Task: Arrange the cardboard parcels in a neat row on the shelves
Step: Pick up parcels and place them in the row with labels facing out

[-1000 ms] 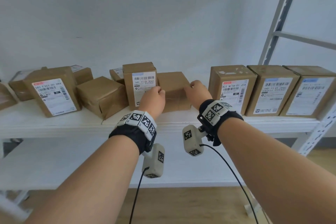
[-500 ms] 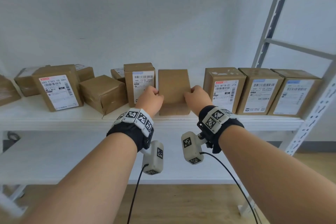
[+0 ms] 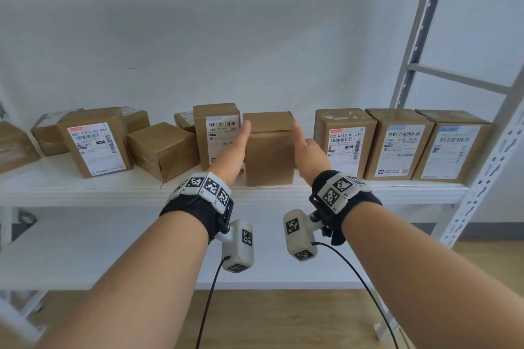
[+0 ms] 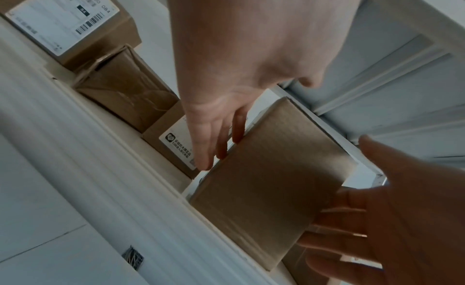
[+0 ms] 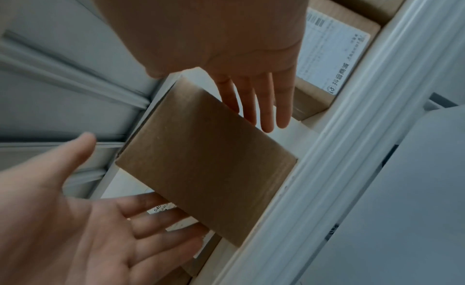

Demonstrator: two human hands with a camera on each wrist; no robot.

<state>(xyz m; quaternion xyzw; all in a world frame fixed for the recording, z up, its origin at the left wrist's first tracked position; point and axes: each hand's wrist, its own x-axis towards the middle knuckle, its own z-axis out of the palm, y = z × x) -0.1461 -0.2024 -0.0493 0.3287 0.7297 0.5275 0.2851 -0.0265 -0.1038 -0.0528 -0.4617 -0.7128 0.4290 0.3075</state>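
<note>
Flanking the upright plain parcel on the shelf, left hand and right hand fingers straight, spread

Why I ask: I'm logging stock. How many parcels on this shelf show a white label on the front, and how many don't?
Parcels with a white label on the front: 5
Other parcels: 6
Total: 11

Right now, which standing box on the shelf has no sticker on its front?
The plain box between the left hand and the right hand. Its front is bare brown cardboard, while the other upright boxes show white labels.
</note>
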